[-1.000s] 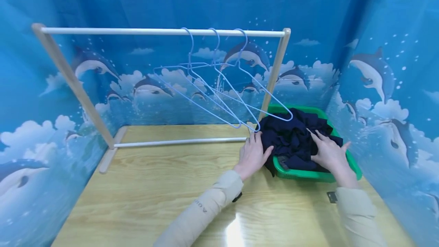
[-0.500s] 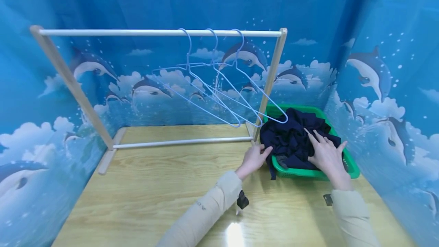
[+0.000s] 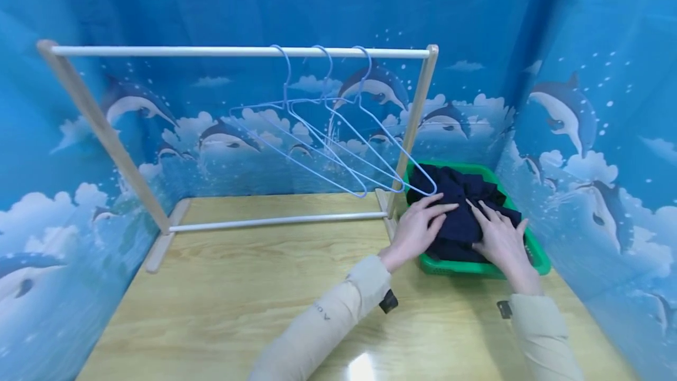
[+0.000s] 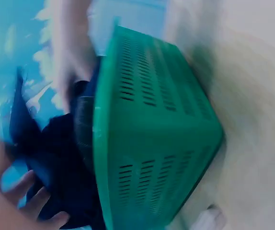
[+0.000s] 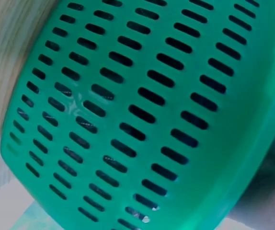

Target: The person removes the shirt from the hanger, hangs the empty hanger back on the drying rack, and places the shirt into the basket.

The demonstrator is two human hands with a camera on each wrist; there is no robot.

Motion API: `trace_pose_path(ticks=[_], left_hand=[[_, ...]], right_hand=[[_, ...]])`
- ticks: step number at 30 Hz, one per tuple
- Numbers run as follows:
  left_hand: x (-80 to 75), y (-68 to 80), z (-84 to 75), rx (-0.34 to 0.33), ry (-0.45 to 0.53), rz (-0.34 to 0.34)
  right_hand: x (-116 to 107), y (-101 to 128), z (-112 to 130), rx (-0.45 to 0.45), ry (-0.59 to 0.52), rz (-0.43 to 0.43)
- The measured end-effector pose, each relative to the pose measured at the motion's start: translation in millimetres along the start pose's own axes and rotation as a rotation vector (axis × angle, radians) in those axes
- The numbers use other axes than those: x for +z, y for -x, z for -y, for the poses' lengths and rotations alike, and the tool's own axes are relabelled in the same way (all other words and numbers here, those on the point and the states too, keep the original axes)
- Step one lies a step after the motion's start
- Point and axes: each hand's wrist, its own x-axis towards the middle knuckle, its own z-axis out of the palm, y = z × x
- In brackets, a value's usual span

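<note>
At the left and centre of the head view a wooden drying rack stands on the wooden table, with three pale blue wire hangers hooked on its top rail. Right of centre, the left hand lies on the dark navy clothes, fingers straight and slightly spread, pressing the cloth. Further right, the right hand rests on the same pile with its fingers fanned out flat; neither hand grips anything. The clothes sit bunched in the green slotted basket at the lower right of the frame, just beside the rack's right post.

To lift one garment cleanly, it would probably help to feel for a single edge or collar, pinch only that layer, and draw it upward clear of the nearest hanger's low tip, letting the rest stay in the basket.

Small dark lettering shows on the left sleeve, too small to read; the wrist views add only the basket wall, blurred
</note>
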Motion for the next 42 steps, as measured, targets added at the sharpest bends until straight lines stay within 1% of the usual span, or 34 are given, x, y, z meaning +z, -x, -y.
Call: trace_pose_path(ticks=[2, 3, 4, 6, 7, 9, 10, 12, 14, 16, 19, 21, 25, 28, 31, 33, 36, 39, 42], left_hand=[[6.8, -0.2, -6.1, 0.059, -0.162, 0.139], [10.4, -0.1, -8.3, 0.077, -0.253, 0.191], [13.6, 0.1, -10.0, 0.083, -0.344, 0.229], [18.7, 0.4, -12.2, 0.064, -0.490, 0.279], [20.8, 0.3, -12.8, 0.052, -0.537, 0.297], [24.1, 0.4, -13.5, 0.040, -0.591, 0.324], [25.4, 0.5, -13.4, 0.039, -0.603, 0.337], [27.4, 0.6, -13.0, 0.029, -0.603, 0.357], [29.2, 0.3, -11.4, 0.009, -0.592, 0.356], [30.0, 0.0, -10.2, -0.007, -0.581, 0.353], [30.3, -0.7, -10.9, -0.008, -0.564, 0.367], [30.7, -1.1, -12.0, -0.005, -0.552, 0.385], [32.2, -2.4, -12.7, -0.036, -0.527, 0.411], [33.5, -2.1, -13.2, -0.055, -0.523, 0.421], [34.3, -0.9, -15.8, -0.042, -0.511, 0.418], [33.2, -0.1, -18.6, -0.027, -0.494, 0.402], [27.6, 4.9, -20.5, 0.004, -0.483, 0.366], [19.7, 10.6, -22.0, 0.037, -0.480, 0.302], [12.4, 15.8, -21.4, 0.051, -0.467, 0.237]], right_hand=[[-1, 0, -3, -0.036, -0.028, 0.003], [-3, 1, -5, -0.063, -0.054, 0.004], [-5, 1, -7, -0.086, -0.085, 0.012], [-12, 3, -13, -0.119, -0.170, 0.024], [-17, 4, -15, -0.123, -0.225, 0.031], [-26, 9, -17, -0.105, -0.333, 0.041], [-29, 11, -16, -0.088, -0.364, 0.049], [-31, 14, -12, -0.045, -0.363, 0.061], [-27, 15, -7, 0.002, -0.299, 0.078], [-20, 14, -4, 0.044, -0.209, 0.114], [-11, 11, -7, 0.098, -0.120, 0.164], [-6, 8, -11, 0.097, -0.073, 0.187], [0, 4, -16, 0.043, -0.010, 0.183], [3, 5, -19, 0.023, -0.001, 0.189], [3, 10, -23, 0.049, -0.018, 0.191], [0, 15, -24, 0.074, -0.045, 0.165], [-5, 24, -19, 0.095, -0.109, 0.094], [-9, 36, -9, 0.089, -0.151, 0.006], [-13, 48, 4, 0.065, -0.179, -0.096]])
